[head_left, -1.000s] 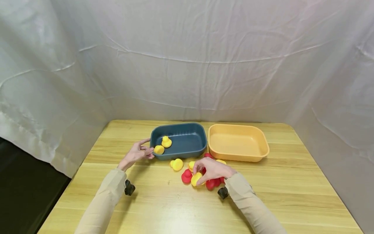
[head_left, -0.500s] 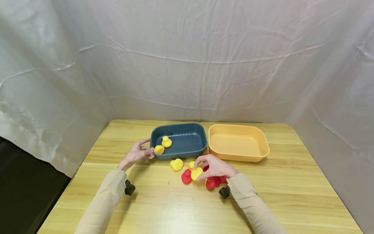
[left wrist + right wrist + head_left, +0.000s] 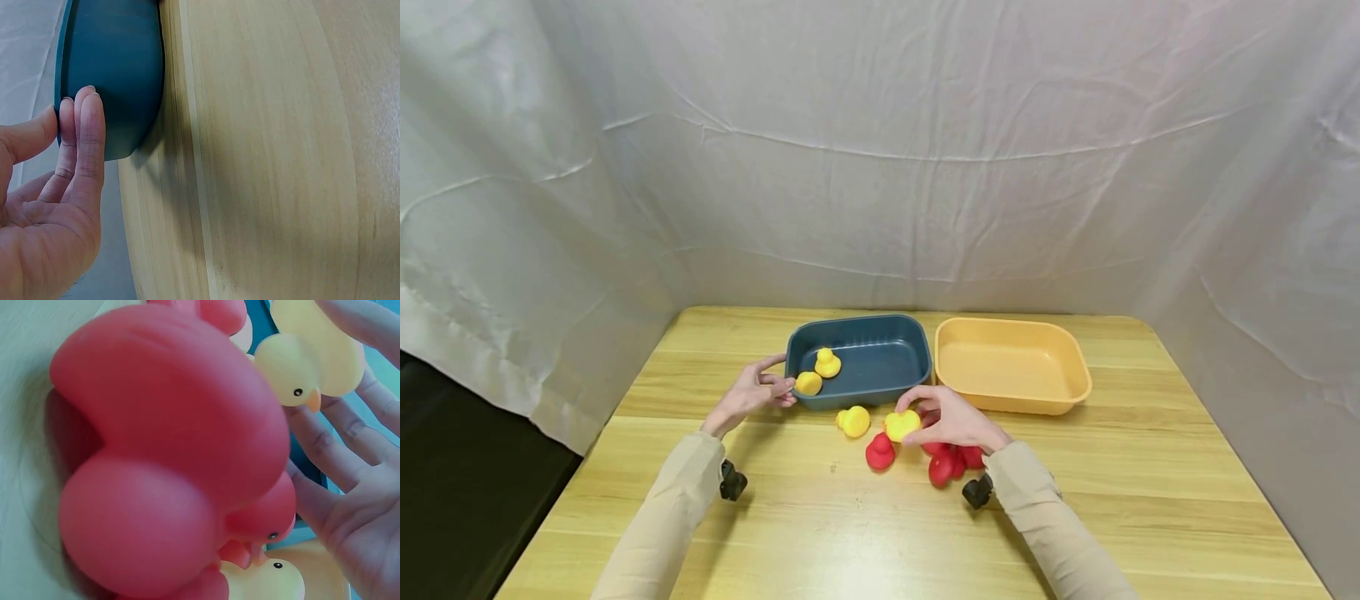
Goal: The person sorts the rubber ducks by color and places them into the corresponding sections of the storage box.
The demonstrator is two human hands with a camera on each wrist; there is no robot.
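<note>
At the left end of the dark blue tub (image 3: pixel 865 398), my left hand (image 3: pixel 754 392) holds the rim between thumb and fingers. The left wrist view has the fingers (image 3: pixel 90 144) against the tub's wall (image 3: pixel 115 56). My right hand (image 3: pixel 951 421) pinches a yellow rubber duck (image 3: pixel 902 426) just in front of the tub; its orange beak shows in the right wrist view, where a red rubber duck (image 3: pixel 156 412) looms in the foreground. Two yellow ducks (image 3: pixel 827 363) sit inside the blue tub. Another yellow duck (image 3: pixel 853 422) lies on its side nearby.
An orange tub (image 3: pixel 1015 403) stands right beside the blue one. One red duck (image 3: pixel 880 452) stands upright on the wooden table (image 3: pixel 820 533), and several red ducks (image 3: pixel 942 469) cluster beneath the right wrist. A pale curtain (image 3: pixel 880 208) hangs behind the table.
My right hand has carried the yellow duck a little away from me, toward the blue tub. The left hand stays on the tub's rim.
</note>
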